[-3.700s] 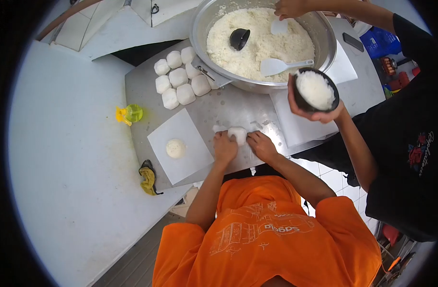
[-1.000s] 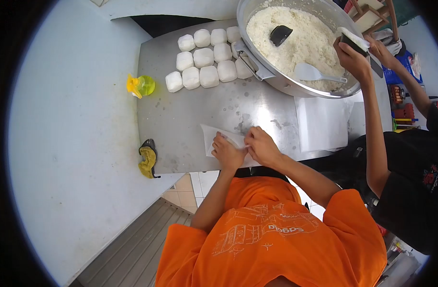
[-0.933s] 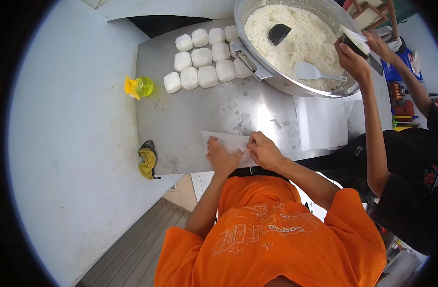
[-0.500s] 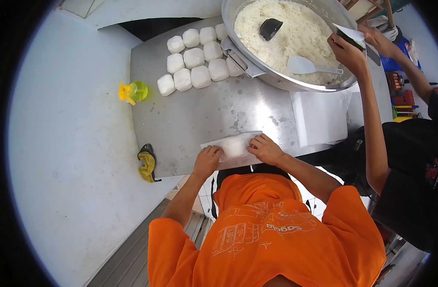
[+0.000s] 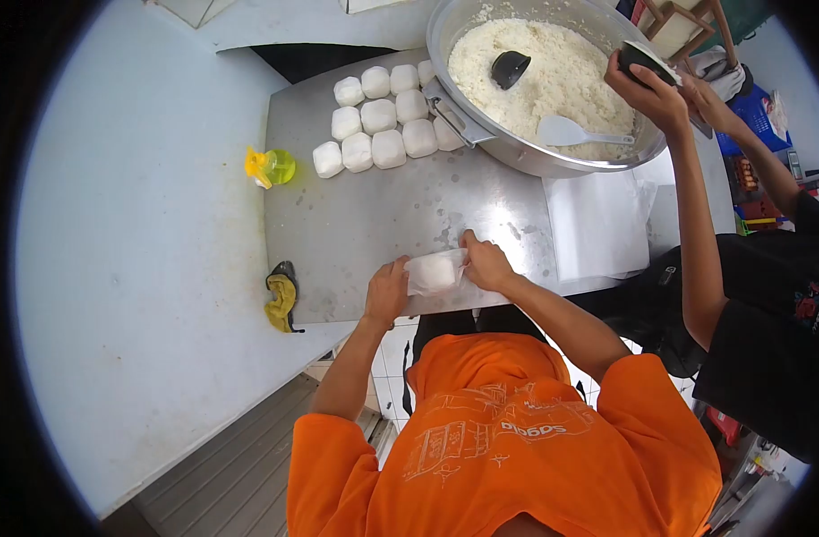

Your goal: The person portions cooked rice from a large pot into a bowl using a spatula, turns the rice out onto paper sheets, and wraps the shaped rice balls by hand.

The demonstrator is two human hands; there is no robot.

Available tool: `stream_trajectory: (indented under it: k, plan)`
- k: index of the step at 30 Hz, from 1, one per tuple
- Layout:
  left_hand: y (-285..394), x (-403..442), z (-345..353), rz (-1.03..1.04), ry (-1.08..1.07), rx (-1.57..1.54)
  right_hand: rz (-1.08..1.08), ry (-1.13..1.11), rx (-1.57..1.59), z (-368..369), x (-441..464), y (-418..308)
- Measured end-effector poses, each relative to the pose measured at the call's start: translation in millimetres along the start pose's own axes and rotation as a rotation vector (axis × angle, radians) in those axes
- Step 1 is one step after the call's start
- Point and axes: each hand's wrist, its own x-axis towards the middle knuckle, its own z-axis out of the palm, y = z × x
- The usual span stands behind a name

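Observation:
A rice portion in white wrapping paper (image 5: 435,272) lies near the front edge of the metal table, its paper drawn in at both ends. My left hand (image 5: 389,288) is closed on the paper at the packet's left end. At the right end, my right hand (image 5: 486,262) grips the other side of the paper, with its fingertips partly hidden. Beyond them, several finished white packets (image 5: 389,149) stand in rows. Rice (image 5: 553,76) fills a large metal pot (image 5: 517,154), where a black bowl (image 5: 510,69) and a white paddle (image 5: 571,132) rest.
At right, a co-worker's hands (image 5: 657,98) hold a black mould with white paper over the pot's rim. White paper sheets (image 5: 599,228) lie on the table (image 5: 356,233). A yellow-green spray bottle (image 5: 273,167) and a yellow cloth (image 5: 282,300) sit along the left edge.
The paper's long flat ends have been gathered in, so the packet looks shorter. My right hand has turned and shifted slightly up and left. The co-worker's hands have tilted the black mould.

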Motion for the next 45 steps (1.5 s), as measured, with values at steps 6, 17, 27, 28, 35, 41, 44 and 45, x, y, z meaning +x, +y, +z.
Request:
stream_trajectory:
  k: [6, 17, 27, 28, 35, 41, 44, 45]
  plan:
    - [-1, -25, 5, 0.302, -0.002, 0.209, 0.037, 0.039, -0.087, 2, 13, 2]
    - [21, 4, 10, -0.308, -0.054, -0.130, -0.248, 0.308, -0.281, 16, -14, 2]
    - [47, 42, 9, -0.420, 0.040, 0.204, -0.640, 0.313, -0.475, 32, -28, 24]
    - [48, 41, 11, -0.461, -0.058, 0.203, -0.632, 0.282, -0.496, 32, -31, 22]
    - [57, 4, 76, -0.191, 0.390, 0.270, -0.602, 0.374, -0.301, 50, -43, 30]
    - [66, 44, -4, -0.578, -0.325, -1.243, -0.911, 0.427, -0.074, -9, -42, -6]
    - [65, 36, -27, -0.530, -0.448, -1.537, -1.039, 0.456, -0.114, -43, -50, -21]
    - [63, 29, -26, -0.500, -0.477, -1.636, -0.985, 0.500, -0.121, -41, -49, -21]
